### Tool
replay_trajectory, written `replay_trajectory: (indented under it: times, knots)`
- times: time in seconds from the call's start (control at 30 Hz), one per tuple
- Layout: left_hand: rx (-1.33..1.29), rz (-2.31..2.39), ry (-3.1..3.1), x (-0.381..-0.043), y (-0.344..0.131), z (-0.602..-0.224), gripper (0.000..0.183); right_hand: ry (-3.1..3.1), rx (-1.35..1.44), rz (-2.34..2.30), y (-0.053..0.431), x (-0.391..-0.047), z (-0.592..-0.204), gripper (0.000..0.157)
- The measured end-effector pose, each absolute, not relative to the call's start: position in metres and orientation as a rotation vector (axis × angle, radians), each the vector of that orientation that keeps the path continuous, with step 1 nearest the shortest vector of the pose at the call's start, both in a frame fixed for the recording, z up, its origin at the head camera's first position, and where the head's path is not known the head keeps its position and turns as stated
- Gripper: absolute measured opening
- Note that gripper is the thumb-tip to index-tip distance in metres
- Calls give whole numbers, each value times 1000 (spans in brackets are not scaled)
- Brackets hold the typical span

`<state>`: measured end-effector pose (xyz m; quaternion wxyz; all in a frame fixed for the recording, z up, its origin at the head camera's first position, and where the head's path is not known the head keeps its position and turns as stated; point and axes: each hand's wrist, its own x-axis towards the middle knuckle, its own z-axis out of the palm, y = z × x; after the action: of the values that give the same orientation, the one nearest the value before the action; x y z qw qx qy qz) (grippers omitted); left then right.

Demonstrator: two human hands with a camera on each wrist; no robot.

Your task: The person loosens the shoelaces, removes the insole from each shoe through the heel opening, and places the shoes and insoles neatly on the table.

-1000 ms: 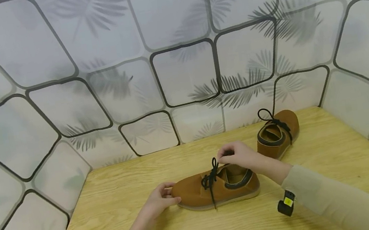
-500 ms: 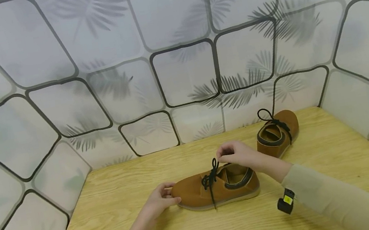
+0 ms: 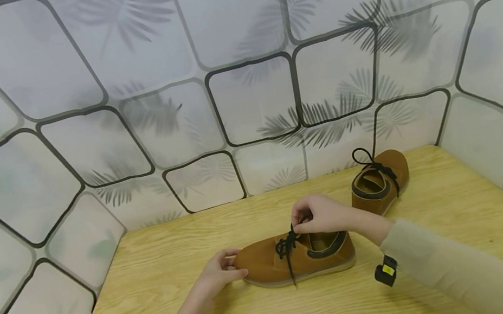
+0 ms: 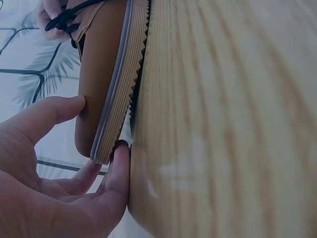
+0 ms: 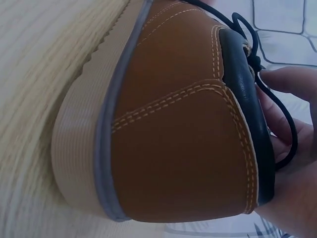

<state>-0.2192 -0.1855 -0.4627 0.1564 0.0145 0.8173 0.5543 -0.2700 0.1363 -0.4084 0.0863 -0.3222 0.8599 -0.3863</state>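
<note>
Passable over the far left corner and left edge of the worktop (image 3: 334, 303). Barred mid-worktop by the near shoe (image 3: 318, 264), capped at the toe by the left hand (image 3: 218, 274) and at the lace (image 3: 287, 243) by the right hand (image 3: 318, 215). Tight before the far shoe (image 3: 386, 196) (right sleeve (image 3: 445, 258) close by), open from there to the right edge. Stopped at the back edge by the patterned wall (image 3: 252, 102).

The near shoe (image 3: 259, 261) and far shoe (image 3: 395, 164) are coloured brown and threaded with black laces (image 3: 287, 244), the near sole (image 5: 74, 148) is banded beige and grey, the table (image 3: 173, 257) is streaked with yellow wood grain, the wall (image 3: 252, 102) is patterned with dark outlines and grey fronds on white, and the sleeves (image 3: 447, 269) are coloured beige.
</note>
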Motion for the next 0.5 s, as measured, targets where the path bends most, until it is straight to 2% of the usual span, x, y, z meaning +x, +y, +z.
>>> replay_trajectory:
  times: [0.27,0.5]
  knots:
    - [53,1596,2334,-219,-185,-463,60,2567,-983,-1152,135,-271,-414,7]
    - [33,1602,2332,-217,-185,-462,59,2506,-868,-1276,137,-270,-418,7]
